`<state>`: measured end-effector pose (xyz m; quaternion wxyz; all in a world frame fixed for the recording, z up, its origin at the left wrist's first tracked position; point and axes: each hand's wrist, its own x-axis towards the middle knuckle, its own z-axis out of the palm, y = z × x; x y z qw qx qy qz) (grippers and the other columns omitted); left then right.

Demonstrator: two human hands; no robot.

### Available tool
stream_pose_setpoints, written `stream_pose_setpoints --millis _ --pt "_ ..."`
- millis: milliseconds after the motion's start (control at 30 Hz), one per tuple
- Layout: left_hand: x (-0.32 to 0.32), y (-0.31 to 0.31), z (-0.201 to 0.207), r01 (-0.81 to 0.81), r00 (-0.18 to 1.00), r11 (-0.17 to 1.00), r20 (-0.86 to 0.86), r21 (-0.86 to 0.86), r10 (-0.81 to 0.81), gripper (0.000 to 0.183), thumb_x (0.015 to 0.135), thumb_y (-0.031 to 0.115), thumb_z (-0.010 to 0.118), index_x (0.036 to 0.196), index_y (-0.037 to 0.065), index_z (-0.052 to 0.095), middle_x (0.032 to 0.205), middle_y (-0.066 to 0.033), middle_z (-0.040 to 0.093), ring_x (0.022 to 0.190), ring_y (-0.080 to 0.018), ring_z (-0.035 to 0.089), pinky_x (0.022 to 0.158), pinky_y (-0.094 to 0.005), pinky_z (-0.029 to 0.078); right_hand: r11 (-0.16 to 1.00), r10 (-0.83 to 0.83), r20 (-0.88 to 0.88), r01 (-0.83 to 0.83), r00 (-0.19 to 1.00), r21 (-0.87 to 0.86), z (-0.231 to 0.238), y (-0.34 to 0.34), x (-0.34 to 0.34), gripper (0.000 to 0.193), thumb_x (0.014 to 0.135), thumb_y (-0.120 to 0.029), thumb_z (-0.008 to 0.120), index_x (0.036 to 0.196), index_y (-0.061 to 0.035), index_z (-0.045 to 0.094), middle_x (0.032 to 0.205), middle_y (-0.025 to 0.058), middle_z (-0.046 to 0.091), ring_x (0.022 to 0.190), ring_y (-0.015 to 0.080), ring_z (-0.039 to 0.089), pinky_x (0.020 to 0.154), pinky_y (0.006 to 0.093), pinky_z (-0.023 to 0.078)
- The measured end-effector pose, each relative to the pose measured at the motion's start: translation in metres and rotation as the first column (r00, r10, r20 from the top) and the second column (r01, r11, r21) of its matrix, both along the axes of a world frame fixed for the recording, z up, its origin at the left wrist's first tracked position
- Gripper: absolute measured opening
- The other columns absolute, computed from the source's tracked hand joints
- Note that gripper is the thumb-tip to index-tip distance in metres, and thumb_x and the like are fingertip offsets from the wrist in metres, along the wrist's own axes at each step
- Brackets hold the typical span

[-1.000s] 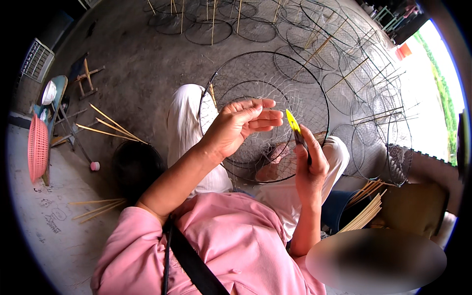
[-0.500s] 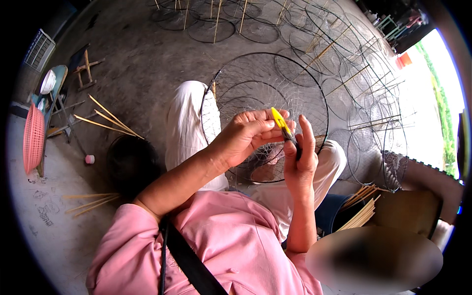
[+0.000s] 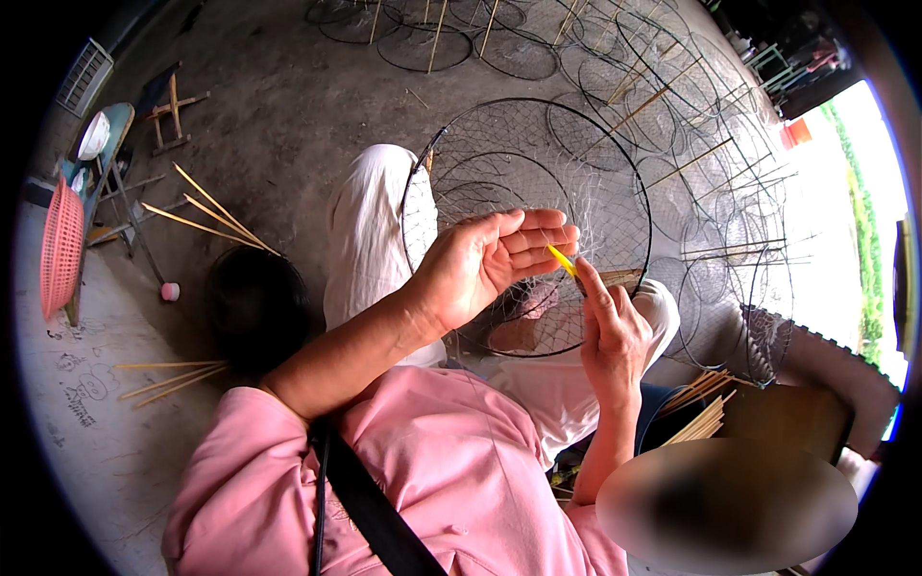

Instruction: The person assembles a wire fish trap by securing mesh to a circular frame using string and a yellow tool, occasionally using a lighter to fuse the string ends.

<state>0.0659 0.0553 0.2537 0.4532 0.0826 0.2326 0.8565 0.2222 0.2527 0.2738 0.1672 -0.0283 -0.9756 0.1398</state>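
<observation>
My right hand point(image 3: 615, 331) grips a pointed yellow netting needle point(image 3: 561, 258), its tip near the fingers of my left hand. The left hand point(image 3: 499, 254) is turned palm up with the fingers stretched out, and no object shows in the palm. A thin thread runs faintly near its fingers. Behind both hands, a round black hoop point(image 3: 647, 182) with fine mesh netting point(image 3: 600, 192) stands between my knees. A bare foot shows through the mesh.
More netted hoops point(image 3: 711, 182) join in a long row, curving back along the right. Bamboo sticks point(image 3: 699, 422) fill a dark blue bucket at the lower right. At left are a black round container point(image 3: 254, 307), loose sticks point(image 3: 216, 221) and a pink basket point(image 3: 61, 252).
My right hand has moved slightly right and down with the netting needle and turned its back upward. The left fingers have straightened and come off the needle's tip.
</observation>
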Motion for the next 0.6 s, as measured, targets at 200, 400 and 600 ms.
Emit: stream_pose_setpoints --millis 200,400,600 --pt "0.016 0.01 -0.007 -0.013 1.0 0.996 0.001 -0.089 0.013 0.05 0.117 0.028 0.05 0.154 -0.005 0.061 0.155 -0.0188 0.068 0.149 -0.0299 0.062 0.126 -0.0474 0.049 0.786 -0.029 -0.212 -0.108 0.977 -0.608 -0.013 -0.028 -0.033 0.047 0.101 0.002 0.074 0.147 -0.007 0.066 0.117 0.0156 0.08 0.09 0.0331 0.078 0.077 0.0357 0.061" --pt "-0.001 -0.004 -0.011 0.005 0.995 1.0 0.1 0.006 -0.005 0.051 0.118 0.032 0.052 0.152 -0.005 0.062 0.152 -0.0155 0.071 0.142 -0.0261 0.066 0.121 -0.0444 0.052 0.903 0.122 -0.056 -0.134 0.991 -0.409 0.005 -0.005 -0.029 0.047 0.102 0.005 0.07 0.147 -0.0094 0.072 0.108 0.0115 0.079 0.078 0.0209 0.07 0.076 0.033 0.057" --pt "-0.018 -0.012 -0.014 0.066 0.99 0.969 -0.105 -0.237 -0.093 0.062 0.122 0.044 0.043 0.145 -0.008 0.067 0.142 -0.0172 0.075 0.135 -0.0245 0.069 0.118 -0.0399 0.052 0.983 0.177 0.054 -0.175 0.983 -0.05 0.027 0.007 -0.055 0.033 0.095 -0.005 0.08 0.126 -0.0143 0.078 0.09 0.0073 0.068 0.077 0.0303 0.071 0.066 0.0427 0.057"
